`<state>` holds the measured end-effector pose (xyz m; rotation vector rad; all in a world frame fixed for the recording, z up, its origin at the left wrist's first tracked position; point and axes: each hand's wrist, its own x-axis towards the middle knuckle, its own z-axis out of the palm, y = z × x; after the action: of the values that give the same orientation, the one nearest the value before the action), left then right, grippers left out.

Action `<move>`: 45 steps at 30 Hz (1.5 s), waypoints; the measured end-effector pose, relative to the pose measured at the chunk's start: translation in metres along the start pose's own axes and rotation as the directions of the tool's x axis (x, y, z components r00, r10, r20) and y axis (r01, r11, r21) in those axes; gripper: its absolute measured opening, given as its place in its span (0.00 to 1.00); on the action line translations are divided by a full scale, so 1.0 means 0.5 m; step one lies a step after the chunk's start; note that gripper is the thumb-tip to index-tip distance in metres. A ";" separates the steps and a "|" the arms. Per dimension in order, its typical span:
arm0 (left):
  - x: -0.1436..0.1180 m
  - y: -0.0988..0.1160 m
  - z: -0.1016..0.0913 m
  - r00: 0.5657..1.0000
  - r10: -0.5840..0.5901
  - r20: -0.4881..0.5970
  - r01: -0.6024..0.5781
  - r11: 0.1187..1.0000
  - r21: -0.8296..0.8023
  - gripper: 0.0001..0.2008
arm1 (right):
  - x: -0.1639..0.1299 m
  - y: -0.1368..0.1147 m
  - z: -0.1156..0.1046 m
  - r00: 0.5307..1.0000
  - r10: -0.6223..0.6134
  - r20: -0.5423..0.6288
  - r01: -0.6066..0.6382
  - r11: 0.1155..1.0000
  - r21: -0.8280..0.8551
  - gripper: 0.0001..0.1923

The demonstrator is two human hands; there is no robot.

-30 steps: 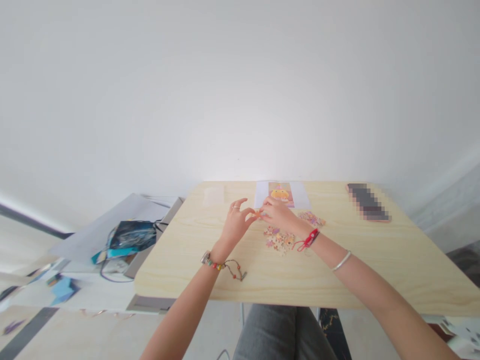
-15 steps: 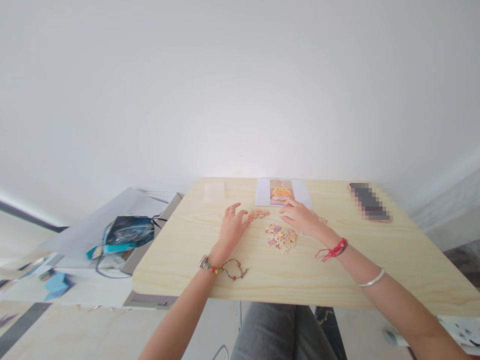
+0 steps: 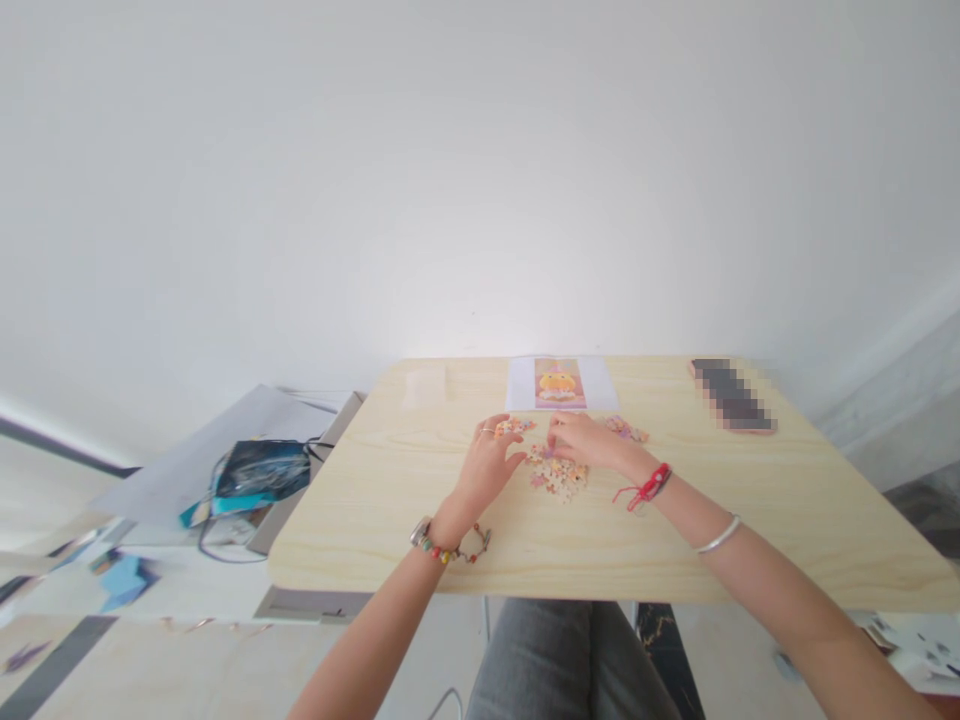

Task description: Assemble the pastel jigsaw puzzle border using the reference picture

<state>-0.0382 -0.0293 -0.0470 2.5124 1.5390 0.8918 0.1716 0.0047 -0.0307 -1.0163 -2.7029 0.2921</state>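
Note:
Small jigsaw puzzle pieces lie on the table in separate heaps. My right hand (image 3: 581, 438) reaches over the back of the middle heap (image 3: 559, 480), its fingers pinched together at a puzzle piece (image 3: 550, 453) of purple colour; the fingertips partly hide it. To the left, my left hand (image 3: 489, 462) is open, thumb and fingers apart, beside an orange-toned heap (image 3: 516, 427). A pinkish heap (image 3: 626, 430) sits behind my right wrist. Beyond the heaps lies a white sheet (image 3: 521, 385) with a printed picture (image 3: 559, 384) of a yellow figure.
The wooden table (image 3: 360, 500) stands against a white wall. A phone (image 3: 733, 396) with a blurred screen lies at the right, and a clear flat sheet (image 3: 425, 388) at the back left. Left of the table, a black-and-blue bag (image 3: 264, 468) rests on a lower surface.
My right hand has come down and left onto the middle heap, its fingers closing. My left hand has moved right, nearer the orange-toned heap. The view has shifted slightly.

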 end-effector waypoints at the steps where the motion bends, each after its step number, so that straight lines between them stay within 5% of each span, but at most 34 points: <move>1: 0.002 0.003 0.004 1.000 0.011 0.005 -0.011 1.000 -0.016 0.09 | -0.003 0.001 -0.001 1.000 -0.010 -0.005 0.010 0.999 -0.051 0.09; 7: 0.030 0.038 0.030 0.998 0.055 0.011 -0.054 0.995 -0.090 0.08 | -0.043 -0.012 -0.038 0.995 -0.064 -0.074 0.040 0.958 -0.283 0.06; 16: 0.051 0.105 0.025 0.990 0.144 -0.003 -0.143 0.981 -0.132 0.03 | -0.087 -0.012 -0.065 0.980 -0.091 -0.174 0.038 0.957 -0.287 0.08; 24: 0.093 0.150 0.062 0.978 0.205 0.034 -0.201 0.974 -0.101 0.04 | -0.140 0.035 -0.061 0.965 0.034 -0.259 -0.078 0.984 -0.162 0.07; 31: 0.158 0.216 0.118 0.960 0.239 0.147 -0.234 0.971 -0.048 0.05 | -0.190 0.114 -0.059 0.955 0.196 -0.221 -0.250 0.935 -0.252 0.07; 34: 0.140 0.201 0.104 0.971 0.209 0.115 -0.205 0.978 -0.047 0.09 | -0.203 0.123 -0.061 0.944 0.248 -0.217 -0.299 0.921 -0.248 0.07; 38: 0.081 0.124 0.057 0.993 0.108 0.048 -0.107 0.994 -0.021 0.09 | -0.202 0.108 -0.062 0.933 0.261 -0.249 -0.314 0.928 -0.200 0.09; 45: 0.010 0.011 0.005 1.000 0.008 0.010 -0.008 1.000 0.010 0.05 | -0.108 0.022 -0.043 0.971 0.100 -0.215 -0.091 0.994 0.054 0.08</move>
<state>-0.0307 -0.0272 -0.0451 2.5279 1.5348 0.8738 0.2239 -0.0208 -0.0215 -1.0987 -2.4465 0.2411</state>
